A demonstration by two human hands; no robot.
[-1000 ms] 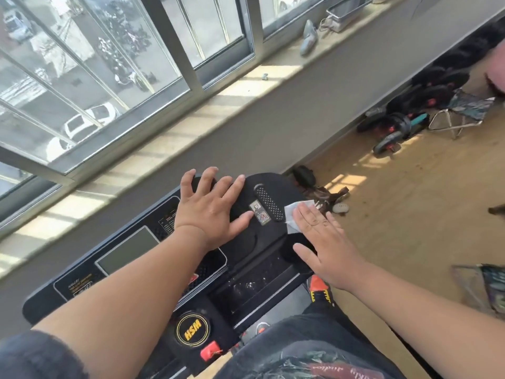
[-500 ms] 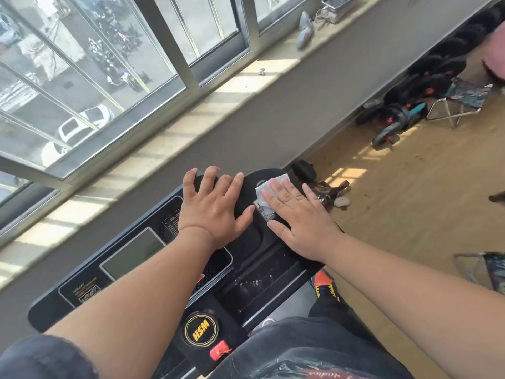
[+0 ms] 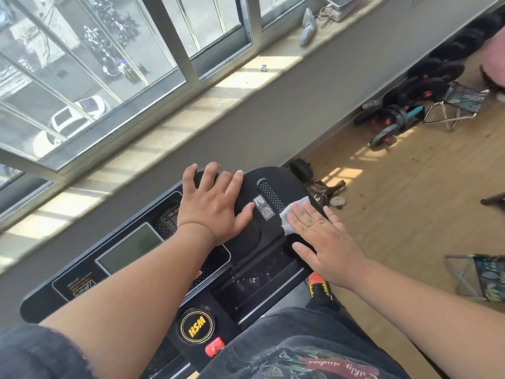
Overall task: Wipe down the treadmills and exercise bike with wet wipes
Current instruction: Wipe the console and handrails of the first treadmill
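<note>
A black treadmill console [image 3: 276, 181] with a grey screen and a round HSM badge fills the lower middle of the head view. My left hand [image 3: 210, 207] lies flat on the console top, fingers spread. My right hand [image 3: 322, 242] presses a white wet wipe [image 3: 291, 214] flat against the console's right end, fingers straight. Most of the wipe is hidden under my palm. A QR sticker [image 3: 266, 212] sits between the two hands.
A grey wall and sunlit window sill [image 3: 218, 97] run just beyond the console. On the wooden floor to the right lie black dumbbells [image 3: 396, 119], a folding stool [image 3: 459, 105] and another stool [image 3: 486, 277]. A red safety clip [image 3: 214, 347] sits below the badge.
My right hand slid the wipe from the middle of the console, over the QR sticker, back to its right end. The left hand stayed in place.
</note>
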